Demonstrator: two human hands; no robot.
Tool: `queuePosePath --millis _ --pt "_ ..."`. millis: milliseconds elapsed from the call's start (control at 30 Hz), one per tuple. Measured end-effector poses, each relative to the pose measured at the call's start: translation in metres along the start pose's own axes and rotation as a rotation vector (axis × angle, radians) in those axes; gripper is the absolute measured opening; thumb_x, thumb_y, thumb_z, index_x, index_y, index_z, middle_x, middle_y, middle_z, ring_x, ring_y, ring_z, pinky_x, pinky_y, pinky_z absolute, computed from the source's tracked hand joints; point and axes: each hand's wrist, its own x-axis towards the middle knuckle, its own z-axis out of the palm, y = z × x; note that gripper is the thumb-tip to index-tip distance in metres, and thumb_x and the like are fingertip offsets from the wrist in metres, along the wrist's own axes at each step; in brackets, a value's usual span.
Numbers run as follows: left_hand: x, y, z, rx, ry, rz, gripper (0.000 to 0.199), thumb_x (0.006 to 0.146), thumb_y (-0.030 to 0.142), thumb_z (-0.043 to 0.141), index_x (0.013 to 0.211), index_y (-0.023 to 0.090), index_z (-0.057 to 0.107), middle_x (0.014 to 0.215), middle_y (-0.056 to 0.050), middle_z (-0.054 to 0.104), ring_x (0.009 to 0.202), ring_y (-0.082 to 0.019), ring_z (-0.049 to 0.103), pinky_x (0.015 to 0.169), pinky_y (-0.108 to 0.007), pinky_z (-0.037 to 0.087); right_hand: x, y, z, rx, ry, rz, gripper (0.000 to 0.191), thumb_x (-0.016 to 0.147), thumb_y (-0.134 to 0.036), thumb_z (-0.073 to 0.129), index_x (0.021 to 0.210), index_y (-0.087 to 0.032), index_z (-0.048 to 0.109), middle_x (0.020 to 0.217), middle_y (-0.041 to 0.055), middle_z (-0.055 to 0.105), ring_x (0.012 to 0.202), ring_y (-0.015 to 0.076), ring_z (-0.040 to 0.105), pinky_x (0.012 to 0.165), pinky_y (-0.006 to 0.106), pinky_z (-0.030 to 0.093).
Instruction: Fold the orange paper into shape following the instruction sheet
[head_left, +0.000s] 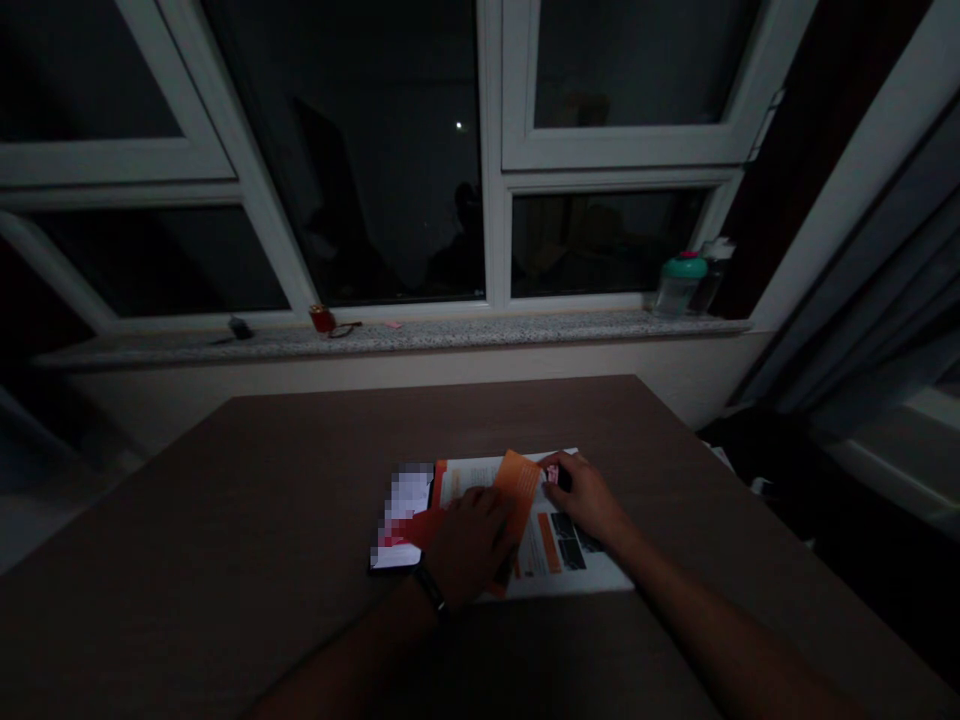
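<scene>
My left hand (469, 540) lies flat, fingers extended, across a folded orange and red paper (519, 482). A red pointed part of this paper sticks out left of the hand, over the phone's edge. Beneath lies a printed white and orange leaflet (551, 545) with dark pictures. My right hand (589, 500) rests on the leaflet's right side. Its thumb and forefinger are apart, with print showing between them, and the forefinger tip reaches the orange paper's upper right edge. Left of the leaflet is a phone (405, 510) with a lit, blurred screen. A dark band circles my left wrist.
The brown table (300, 470) stands below a window with a speckled stone sill (450, 333). On the sill are a small red object (322, 319), a dark small item (240, 327) and a green-lidded bottle (681, 283). A grey curtain (862, 260) hangs at right. The light is dim.
</scene>
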Motion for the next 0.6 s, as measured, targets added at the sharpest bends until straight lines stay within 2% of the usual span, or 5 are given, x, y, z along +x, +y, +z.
queuePosePath --millis 400,600 --pt "-0.0006 0.0034 -0.0034 0.007 -0.042 -0.026 0.038 0.097 0.031 0.050 0.134 0.022 0.048 0.132 -0.009 0.050 0.124 -0.028 0.042 0.103 -0.044 0.037 -0.0011 0.0014 0.0026 0.057 -0.031 -0.102 0.028 0.080 -0.015 0.057 0.106 -0.022 0.066 0.102 0.0050 0.067 0.099 0.0209 0.061 0.091 0.034 0.045" --pt "-0.0011 0.0026 -0.0019 -0.014 -0.018 -0.017 0.040 0.095 0.029 0.052 0.134 0.021 0.047 0.142 -0.008 0.046 0.126 -0.028 0.041 0.105 -0.045 0.037 -0.0021 -0.0021 0.0012 0.072 -0.036 -0.089 0.028 0.081 -0.016 0.057 0.107 -0.021 0.066 0.104 0.0052 0.067 0.101 0.0213 0.061 0.093 0.034 0.044"
